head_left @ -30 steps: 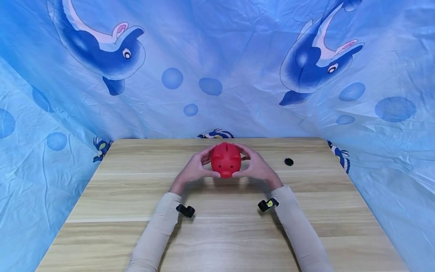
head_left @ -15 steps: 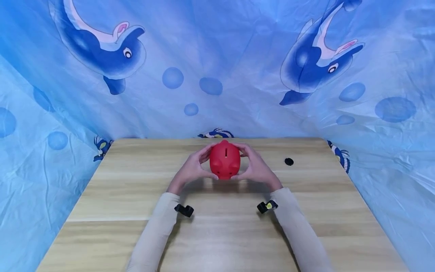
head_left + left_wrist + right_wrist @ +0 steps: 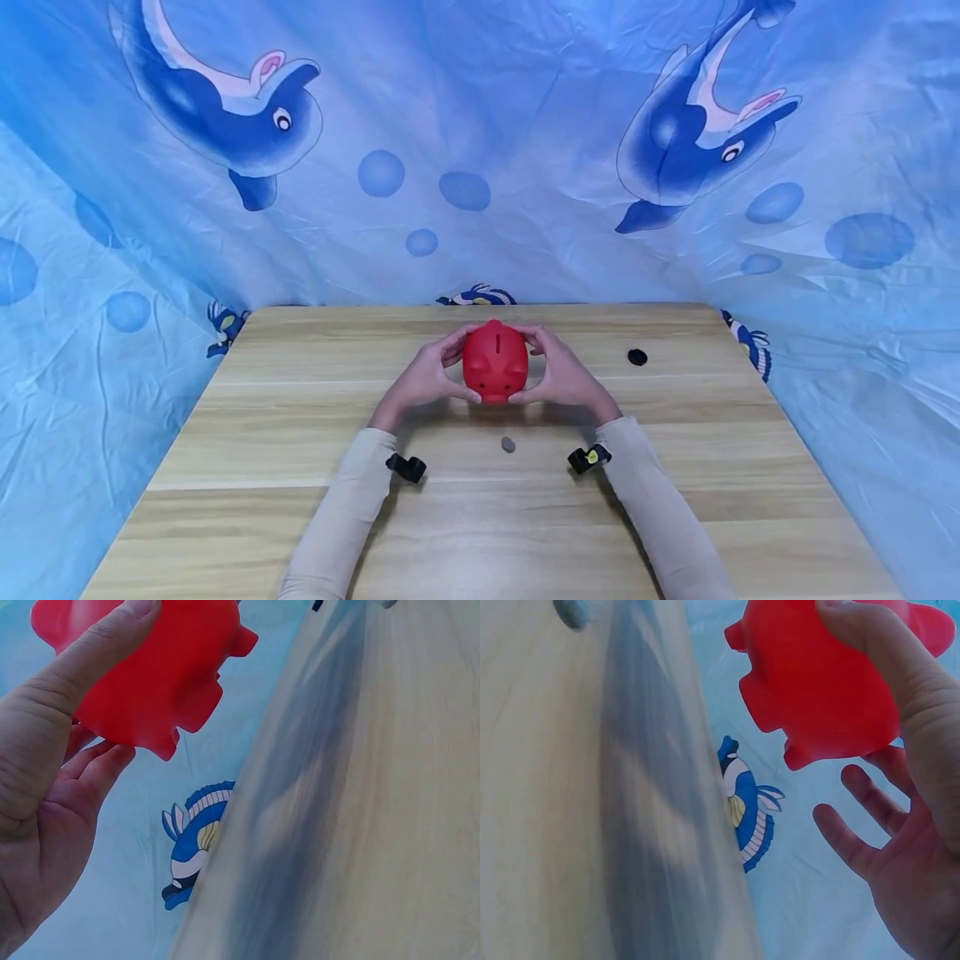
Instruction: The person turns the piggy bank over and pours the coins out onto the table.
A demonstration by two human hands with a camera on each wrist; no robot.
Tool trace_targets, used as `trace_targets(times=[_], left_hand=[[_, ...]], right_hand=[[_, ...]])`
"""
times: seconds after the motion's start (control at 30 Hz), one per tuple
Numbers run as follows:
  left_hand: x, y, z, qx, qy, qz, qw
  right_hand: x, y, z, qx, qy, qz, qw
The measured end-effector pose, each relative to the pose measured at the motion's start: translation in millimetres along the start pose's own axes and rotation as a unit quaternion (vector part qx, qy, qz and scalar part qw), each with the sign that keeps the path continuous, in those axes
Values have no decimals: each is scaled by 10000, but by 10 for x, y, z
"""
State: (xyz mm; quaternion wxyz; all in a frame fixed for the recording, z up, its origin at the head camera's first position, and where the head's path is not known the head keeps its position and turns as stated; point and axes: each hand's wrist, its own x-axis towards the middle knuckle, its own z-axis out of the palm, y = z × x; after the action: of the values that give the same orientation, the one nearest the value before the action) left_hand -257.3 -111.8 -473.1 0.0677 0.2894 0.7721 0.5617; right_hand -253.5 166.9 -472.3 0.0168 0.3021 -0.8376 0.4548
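A red piggy bank (image 3: 496, 363) with a coin slot on its back is held between both hands, its snout towards the person. My left hand (image 3: 429, 375) grips its left side, thumb at the front and fingers behind. On the other side my right hand (image 3: 558, 371) grips it in the same way; in the right wrist view some fingers (image 3: 847, 832) stand off the body. Both wrist views show the stubby legs (image 3: 199, 705) above the tabletop. A small grey roundish piece, like a coin (image 3: 508, 444), lies nearer the person, between the forearms.
A round black plug (image 3: 637, 357) lies on the wooden table (image 3: 480, 533), right of the hands. Blue curtain (image 3: 480, 108) with printed dolphins surrounds the table's back and sides. A black wrist camera (image 3: 406, 467) sits on each sleeve.
The piggy bank has tipped forward, so its slot shows more, then come slightly nearer the person with both hands. The small grey piece has newly appeared on the table. The black plug has not moved.
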Motion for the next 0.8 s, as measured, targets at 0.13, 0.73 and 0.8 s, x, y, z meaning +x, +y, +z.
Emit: trace_targets(times=[0.13,0.73,0.8], left_hand=[[-5,15,9,-47,18,11,10000],[15,238,41,-197,480,-662,9965],[32,271,56,-314,607,-848,9941]], right_hand=[[-5,-16,-19,59,-19,-49,10000],[-21,-175,-105,177,327,469,9982],[-21,-208,-102,132,431,616,9971]])
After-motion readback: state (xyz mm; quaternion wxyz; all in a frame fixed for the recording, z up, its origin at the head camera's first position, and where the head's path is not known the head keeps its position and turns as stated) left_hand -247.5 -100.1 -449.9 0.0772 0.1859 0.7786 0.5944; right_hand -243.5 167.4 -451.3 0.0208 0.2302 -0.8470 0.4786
